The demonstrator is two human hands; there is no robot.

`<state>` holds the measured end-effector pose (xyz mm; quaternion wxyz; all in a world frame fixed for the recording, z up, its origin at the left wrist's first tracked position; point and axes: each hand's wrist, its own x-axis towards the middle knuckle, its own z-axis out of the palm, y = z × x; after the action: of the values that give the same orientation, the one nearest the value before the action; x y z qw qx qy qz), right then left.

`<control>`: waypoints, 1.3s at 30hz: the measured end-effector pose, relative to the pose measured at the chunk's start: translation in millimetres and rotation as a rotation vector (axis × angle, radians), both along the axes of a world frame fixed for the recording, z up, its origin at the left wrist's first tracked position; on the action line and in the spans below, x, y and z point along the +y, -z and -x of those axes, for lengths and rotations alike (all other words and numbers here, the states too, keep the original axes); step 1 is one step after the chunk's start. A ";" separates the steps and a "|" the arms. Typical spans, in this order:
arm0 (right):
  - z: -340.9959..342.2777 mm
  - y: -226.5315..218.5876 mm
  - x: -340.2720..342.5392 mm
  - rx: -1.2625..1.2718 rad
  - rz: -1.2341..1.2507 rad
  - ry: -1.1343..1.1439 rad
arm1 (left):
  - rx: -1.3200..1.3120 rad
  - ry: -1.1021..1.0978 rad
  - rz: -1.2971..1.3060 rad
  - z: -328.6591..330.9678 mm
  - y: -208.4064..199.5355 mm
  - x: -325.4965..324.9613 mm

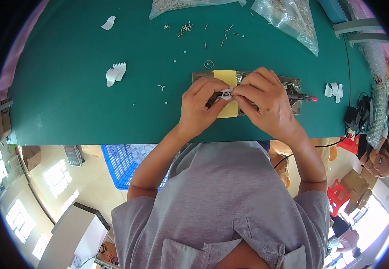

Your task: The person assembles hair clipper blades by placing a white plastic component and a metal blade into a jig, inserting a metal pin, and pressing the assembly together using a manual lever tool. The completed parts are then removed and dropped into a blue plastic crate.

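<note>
Close together over a board, both my hands pinch a small white plastic part with dark pieces in it (pixel 226 93). My left hand (pixel 202 104) has its thumb and fingers closed on its left side. At its right side, my right hand (pixel 266 99) is closed too, fingertips meeting the part; the fingers hide much of it. Below them lies a brownish board (pixel 199 76) crossed by a yellow strip (pixel 225 78). A dark pen-like tool with a red end (pixel 305 97) sticks out on the right, partly covered by my right hand.
Farther back are small metal pieces (pixel 186 28), scattered thin pins (pixel 226 36), a ring (pixel 209 64) and clear plastic bags of parts (pixel 288 22). White curved pieces lie left (pixel 116 74) and right (pixel 334 91). A blue basket (pixel 116 166) stands below the green table's (pixel 82 112) front edge.
</note>
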<state>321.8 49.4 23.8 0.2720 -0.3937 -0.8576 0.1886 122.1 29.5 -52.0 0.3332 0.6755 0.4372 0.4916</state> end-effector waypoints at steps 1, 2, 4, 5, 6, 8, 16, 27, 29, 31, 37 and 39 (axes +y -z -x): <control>0.9 -2.0 0.5 -0.038 -0.024 -0.021 | -0.007 -0.002 0.017 -0.2 0.0 -0.6; 3.2 -3.9 0.7 -0.040 -0.023 -0.020 | -0.008 -0.001 0.018 -0.2 -0.2 -0.8; 8.0 -6.5 1.4 -0.125 -0.085 -0.020 | 0.010 -0.006 -0.002 1.0 -0.7 -0.7; 7.3 -6.6 2.8 -0.127 -0.086 -0.019 | 0.008 -0.004 -0.003 1.2 -0.7 -0.6; 6.3 -6.6 4.8 -0.126 -0.065 -0.032 | 0.008 0.002 0.025 1.4 -0.5 -1.1; 4.1 -7.2 6.4 -0.126 -0.044 -0.051 | 0.007 0.002 0.053 1.4 0.2 -1.7; 4.0 -5.3 -2.6 -0.157 -0.079 0.094 | -0.011 0.010 0.045 0.4 -0.3 -0.9; 7.5 -5.4 1.3 -0.189 -0.057 0.064 | 0.001 -0.005 0.037 0.3 -1.3 -1.1; 8.4 -4.1 -2.8 -0.204 -0.107 0.079 | -0.005 -0.008 0.031 0.1 -1.6 -1.1; 8.7 -3.2 -5.7 -0.224 -0.136 0.108 | -0.016 -0.002 0.063 0.3 -1.3 -1.6; 12.2 -3.4 -6.5 -0.235 -0.143 0.093 | -0.016 -0.004 0.032 0.4 -1.5 -0.3; 11.7 -2.5 -8.2 -0.272 -0.168 0.075 | -0.017 -0.004 0.046 0.7 -2.9 -0.9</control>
<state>310.2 41.2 26.3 0.1921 -0.4231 -0.8840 0.0510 121.4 28.6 -49.1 0.3515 0.6625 0.4469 0.4877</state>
